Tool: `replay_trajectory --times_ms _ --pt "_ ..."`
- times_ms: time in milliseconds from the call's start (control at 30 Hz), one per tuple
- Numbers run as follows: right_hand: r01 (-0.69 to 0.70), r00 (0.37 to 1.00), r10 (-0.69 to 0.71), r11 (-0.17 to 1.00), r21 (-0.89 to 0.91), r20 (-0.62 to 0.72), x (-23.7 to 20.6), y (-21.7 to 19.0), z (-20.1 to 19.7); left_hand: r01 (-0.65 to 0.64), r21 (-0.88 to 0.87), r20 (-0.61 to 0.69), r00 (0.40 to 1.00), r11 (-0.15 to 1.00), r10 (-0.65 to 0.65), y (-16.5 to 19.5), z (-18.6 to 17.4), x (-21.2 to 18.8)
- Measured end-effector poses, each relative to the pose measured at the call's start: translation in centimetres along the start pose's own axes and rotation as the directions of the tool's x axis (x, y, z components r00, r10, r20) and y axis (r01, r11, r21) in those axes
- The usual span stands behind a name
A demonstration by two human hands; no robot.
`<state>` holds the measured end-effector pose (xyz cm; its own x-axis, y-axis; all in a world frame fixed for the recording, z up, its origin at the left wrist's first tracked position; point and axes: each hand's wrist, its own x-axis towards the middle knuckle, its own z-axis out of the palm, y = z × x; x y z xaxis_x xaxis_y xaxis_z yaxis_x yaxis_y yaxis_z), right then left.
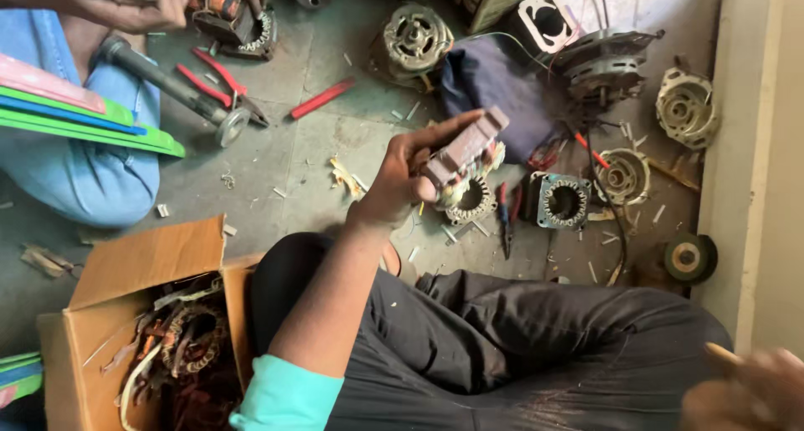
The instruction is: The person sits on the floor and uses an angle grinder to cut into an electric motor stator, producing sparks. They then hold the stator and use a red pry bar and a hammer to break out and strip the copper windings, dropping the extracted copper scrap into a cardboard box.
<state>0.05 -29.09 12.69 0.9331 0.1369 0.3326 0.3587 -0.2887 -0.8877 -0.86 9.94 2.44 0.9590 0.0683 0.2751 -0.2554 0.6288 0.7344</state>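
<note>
The right hand [745, 393] is blurring at the near right corner, half cut off; another person's hands [126, 0] are running off the far edge.

Soft even daylight, faint shadows; bottom-right corner blurred, rest sharp.

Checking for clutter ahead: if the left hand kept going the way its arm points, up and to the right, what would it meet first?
Probably the dark blue cloth on the floor beyond the left hand and the motor part it holds; the hand's height above the floor is unclear.
</note>
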Motion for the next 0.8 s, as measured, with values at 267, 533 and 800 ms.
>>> replay_trajectory --times_ms 267,533,800 --pt "0.181 0.934 0.002 0.858 -0.48 0.357 -1.7 6.4 6.2 -0.084 -0.019 -0.277 0.958 0.996 0.075 -1.7 -2.6 -0.5" --pt "0.047 0.986 -0.01 0.973 -0.225 0.164 -0.5 5.2 3.9 -0.032 0.022 -0.073 0.997 0.999 0.034 0.7 -0.2 0.0" --pt "-0.023 0.949 0.146 0.917 -0.399 0.281 -2.6 6.8 1.8 -0.032 0.021 -0.194 0.98 0.999 0.036 1.7 -0.1 1.2"
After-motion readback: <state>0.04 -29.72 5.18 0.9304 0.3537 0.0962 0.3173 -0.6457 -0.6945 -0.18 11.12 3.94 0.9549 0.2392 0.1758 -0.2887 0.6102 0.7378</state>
